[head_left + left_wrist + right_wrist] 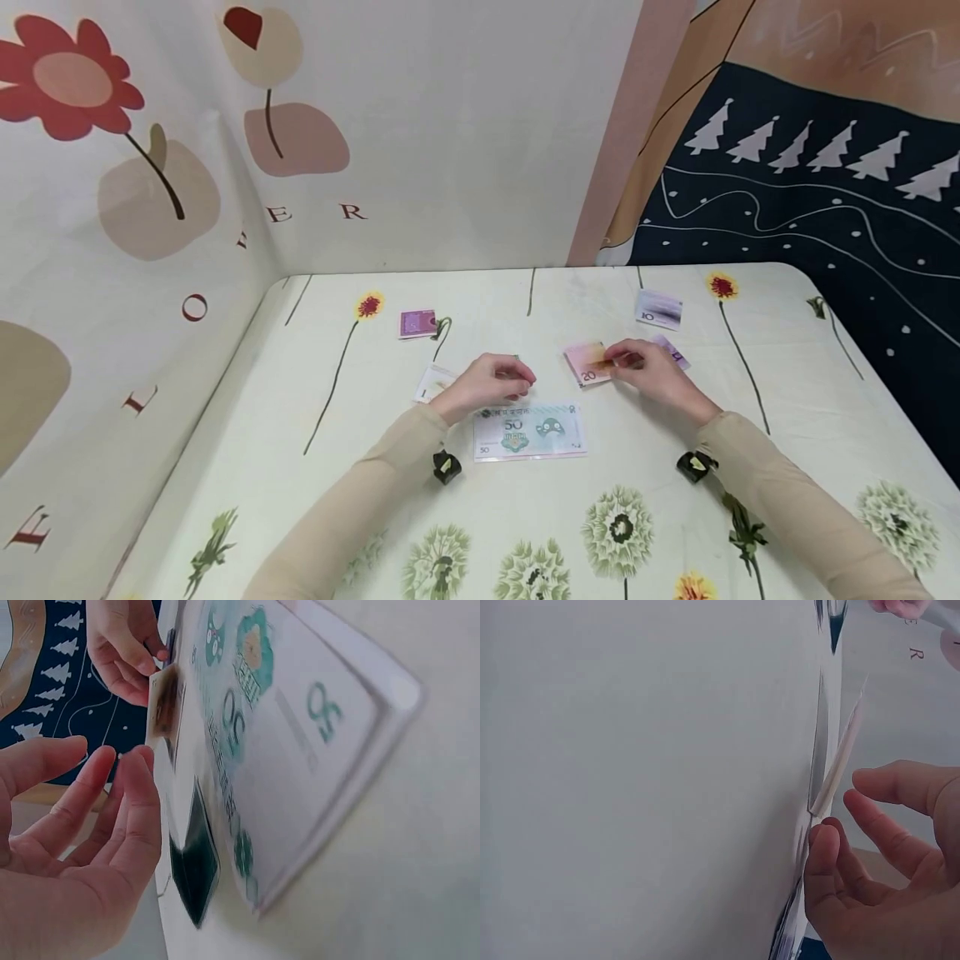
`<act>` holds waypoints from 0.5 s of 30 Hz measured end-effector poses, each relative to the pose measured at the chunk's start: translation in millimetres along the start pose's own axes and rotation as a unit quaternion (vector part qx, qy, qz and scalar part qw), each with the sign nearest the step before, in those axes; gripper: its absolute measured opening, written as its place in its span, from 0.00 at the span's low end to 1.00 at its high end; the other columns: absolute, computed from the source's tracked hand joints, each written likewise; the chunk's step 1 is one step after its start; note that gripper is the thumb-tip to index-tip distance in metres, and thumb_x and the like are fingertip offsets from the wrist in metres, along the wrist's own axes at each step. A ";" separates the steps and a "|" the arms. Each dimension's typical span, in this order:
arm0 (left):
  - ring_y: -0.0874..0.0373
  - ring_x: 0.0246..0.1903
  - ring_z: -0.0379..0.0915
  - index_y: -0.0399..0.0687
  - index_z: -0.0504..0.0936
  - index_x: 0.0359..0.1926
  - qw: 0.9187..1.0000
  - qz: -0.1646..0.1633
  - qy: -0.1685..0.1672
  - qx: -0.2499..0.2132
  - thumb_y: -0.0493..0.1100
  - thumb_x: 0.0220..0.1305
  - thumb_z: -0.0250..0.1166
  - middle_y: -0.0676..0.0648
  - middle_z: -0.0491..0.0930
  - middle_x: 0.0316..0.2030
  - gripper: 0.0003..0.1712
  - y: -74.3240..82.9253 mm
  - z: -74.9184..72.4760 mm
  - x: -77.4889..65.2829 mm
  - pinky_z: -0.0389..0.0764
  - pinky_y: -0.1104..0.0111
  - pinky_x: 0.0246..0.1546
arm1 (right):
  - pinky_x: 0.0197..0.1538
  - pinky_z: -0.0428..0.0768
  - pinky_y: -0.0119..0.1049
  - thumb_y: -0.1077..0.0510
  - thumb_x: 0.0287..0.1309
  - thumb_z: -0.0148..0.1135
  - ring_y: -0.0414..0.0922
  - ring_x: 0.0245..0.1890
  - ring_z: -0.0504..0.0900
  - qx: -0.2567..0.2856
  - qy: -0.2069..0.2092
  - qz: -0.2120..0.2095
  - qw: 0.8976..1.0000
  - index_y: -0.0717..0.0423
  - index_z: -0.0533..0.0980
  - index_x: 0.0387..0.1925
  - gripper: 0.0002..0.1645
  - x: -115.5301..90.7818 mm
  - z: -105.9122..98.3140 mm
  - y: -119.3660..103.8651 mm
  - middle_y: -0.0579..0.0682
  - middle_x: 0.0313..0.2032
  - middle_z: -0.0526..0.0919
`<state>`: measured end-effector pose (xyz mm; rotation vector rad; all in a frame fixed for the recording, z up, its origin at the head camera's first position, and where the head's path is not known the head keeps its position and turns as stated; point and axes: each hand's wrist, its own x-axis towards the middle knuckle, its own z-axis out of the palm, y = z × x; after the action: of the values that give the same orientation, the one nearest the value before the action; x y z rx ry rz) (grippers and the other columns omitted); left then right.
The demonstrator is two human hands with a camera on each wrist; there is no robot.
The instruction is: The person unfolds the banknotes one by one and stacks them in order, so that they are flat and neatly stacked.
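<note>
Several play banknotes lie on the table. My left hand [491,383] hovers just behind a large 50 note [529,433], its fingers loosely bent with nothing between them. Below those fingers, a folded dark green note [196,862] shows in the left wrist view, mostly hidden by the hand in the head view. A white note marked 1 [433,383] lies partly behind the left wrist. My right hand [651,371] is at the right edge of a folded pink 20 note [585,364], one leaf of which stands raised. Its thumb and forefinger [877,817] are apart.
A purple note [675,352] lies partly behind the right hand. Farther back are a 10 note [659,310] on the right and a magenta note [417,324] on the left. The flower-print tablecloth [360,500] meets a hanging cloth [465,167] at the back.
</note>
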<state>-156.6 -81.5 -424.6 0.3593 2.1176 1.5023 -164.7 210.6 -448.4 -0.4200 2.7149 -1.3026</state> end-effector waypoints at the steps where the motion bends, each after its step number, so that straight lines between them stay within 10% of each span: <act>1: 0.48 0.41 0.79 0.33 0.81 0.46 1.000 -0.002 -0.002 -0.004 0.33 0.63 0.62 0.38 0.80 0.43 0.11 -0.1 1.1 2.0 0.81 0.66 0.43 | 0.44 0.76 0.42 0.67 0.56 0.65 0.52 0.39 0.78 -0.002 -0.001 0.002 1.000 0.67 0.79 0.45 0.14 0.9 -0.3 0.2 0.59 0.41 0.82; 15: 0.54 0.37 0.79 0.34 0.80 0.48 1.000 -0.022 0.017 0.009 0.33 0.61 0.63 0.46 0.79 0.37 0.14 6.0 23.5 29.2 0.81 0.70 0.41 | 0.40 0.71 0.39 0.67 0.56 0.62 0.49 0.38 0.75 -0.027 -0.022 0.036 0.999 0.63 0.80 0.48 0.16 14.7 -1.7 4.4 0.59 0.45 0.81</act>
<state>-168.5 -46.3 -432.5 0.2939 2.1539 1.4752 -180.0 210.2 -450.3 -0.3493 2.7064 -1.1905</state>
